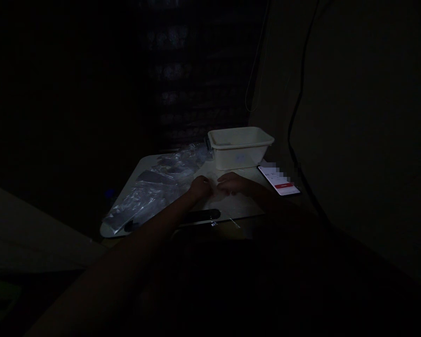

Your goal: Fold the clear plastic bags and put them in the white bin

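In dim light my left hand [200, 187] is closed over the middle of a white tabletop [243, 206]. Facing it a short way to the right, my right hand [234, 183] has its fingers curled inward. A pale, see-through piece of plastic, seemingly a clear plastic bag [213, 183], is pinched between the two hands; its outline is hard to make out. To the left lies a spread pile of clear plastic bags [143, 196], shiny and crumpled. Just beyond my hands stands a white plastic tub [238, 157].
A phone with a lit screen [280, 181] lies right of the tub. A dark elongated slot or handle [205, 215] is at the table's near edge. A dark cable [301, 89] hangs along the right wall. Pale cloth or board [31, 229] fills the lower left.
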Demonstrator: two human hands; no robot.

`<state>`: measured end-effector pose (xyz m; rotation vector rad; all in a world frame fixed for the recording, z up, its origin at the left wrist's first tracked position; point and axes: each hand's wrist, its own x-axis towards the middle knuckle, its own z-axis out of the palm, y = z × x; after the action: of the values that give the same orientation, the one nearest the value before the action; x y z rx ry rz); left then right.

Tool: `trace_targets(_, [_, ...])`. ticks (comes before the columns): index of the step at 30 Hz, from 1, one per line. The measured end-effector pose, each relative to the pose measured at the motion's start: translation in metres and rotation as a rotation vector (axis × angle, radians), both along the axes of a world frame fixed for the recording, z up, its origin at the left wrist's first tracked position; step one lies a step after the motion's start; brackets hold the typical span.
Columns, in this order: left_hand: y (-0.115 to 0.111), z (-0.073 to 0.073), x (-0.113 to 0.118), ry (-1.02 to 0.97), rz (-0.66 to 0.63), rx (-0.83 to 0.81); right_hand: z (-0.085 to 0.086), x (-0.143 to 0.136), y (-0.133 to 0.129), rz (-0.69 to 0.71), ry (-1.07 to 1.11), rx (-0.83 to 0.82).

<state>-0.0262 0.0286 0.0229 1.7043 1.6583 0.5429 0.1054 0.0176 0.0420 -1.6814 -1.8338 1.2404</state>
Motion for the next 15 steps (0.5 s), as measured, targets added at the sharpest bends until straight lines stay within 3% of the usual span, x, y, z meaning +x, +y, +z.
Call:
trace_targets(4, [-0.003, 0.002, -0.006, 0.055, -0.009, 0.044, -0.004, 0.002, 0.002, -0.083, 0.017, 0.000])
trace_targets(7, [-0.013, 0.008, -0.008, 0.247, -0.073, 0.157, -0.006, 0.000, 0.005, -0.194, 0.050, 0.039])
trace_targets(10, [-0.029, 0.013, -0.007, 0.447, -0.089, 0.135, -0.009, -0.001, 0.009, -0.270, 0.070, 0.059])
trace_targets(15, [-0.054, 0.020, 0.002, 0.651, -0.223, 0.042, -0.020, 0.003, 0.016, -0.199, -0.075, 0.178])
